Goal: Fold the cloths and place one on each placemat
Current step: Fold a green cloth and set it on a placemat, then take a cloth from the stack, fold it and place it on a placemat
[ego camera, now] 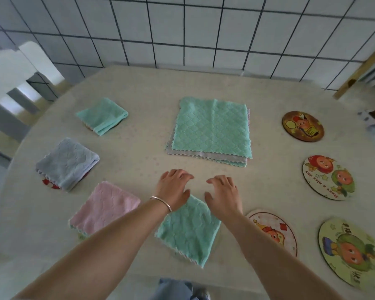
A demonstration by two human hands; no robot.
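My left hand (174, 187) and my right hand (222, 191) hover side by side with a small gap between them, fingers spread and relaxed, holding nothing. They sit over the bare counter (139, 152) just beyond the folded green cloth (188, 230), whose far corner lies beneath my wrists. I judge I have let go of it and am reaching for the next one.

That next one tops the stack of unfolded cloths (210, 131), straight ahead of my fingertips and near them. The stack sits central so either hand can draw from it. A green cloth lies on top; grey and pinkish edges show beneath, but I cannot count the layers.

To the left of my left hand, three folded cloths curve away from me: a pink cloth (105, 207) nearest, a blue cloth (67, 162) beyond it, and a far green cloth (102, 115) furthest. Each seems to rest on a placemat, though the mats are nearly all hidden. A red-and-white sliver peeks from under the blue one, a dark edge from under the far green one, and a pale edge by the pink one.

The cloth under my wrists appears to cover a mat too; only a faint curved rim shows at its near edge.

To the right of my right hand, four placemats lie bare: the nearest placemat (275, 232), partly hidden by my forearm, a green-figured placemat (351, 254) cut off at the frame's edge, a lettered placemat (328, 177), and a dark placemat (302, 126) furthest off. By my judgement, half the task remains.
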